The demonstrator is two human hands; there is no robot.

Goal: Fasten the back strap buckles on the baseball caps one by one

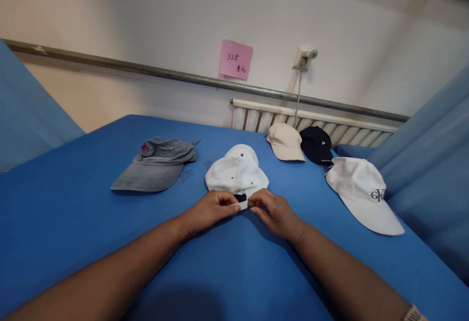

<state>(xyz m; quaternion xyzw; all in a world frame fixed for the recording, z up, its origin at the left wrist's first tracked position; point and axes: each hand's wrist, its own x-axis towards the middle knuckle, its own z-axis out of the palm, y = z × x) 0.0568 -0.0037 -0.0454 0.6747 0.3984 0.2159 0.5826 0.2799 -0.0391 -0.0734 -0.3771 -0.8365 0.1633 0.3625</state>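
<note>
A white baseball cap (234, 170) lies in the middle of the blue surface, its brim pointing away and its back opening facing me. At that opening, my left hand (214, 208) pinches the white adjustment strap (242, 205) between thumb and fingers. From the other side, my right hand (275, 211) is closed on the strap's end beside a small brass-coloured buckle (250, 203). The fingertips partly cover the strap and buckle, so how far the strap runs through cannot be seen.
A grey cap (157, 164) lies to the left. Toward the back right are a beige cap (285, 141) and a black cap (315, 144); a white lettered cap (361, 189) is nearer on the right. Behind the blue table (91, 213) stand a radiator (249, 118) and a wall rail (164, 74).
</note>
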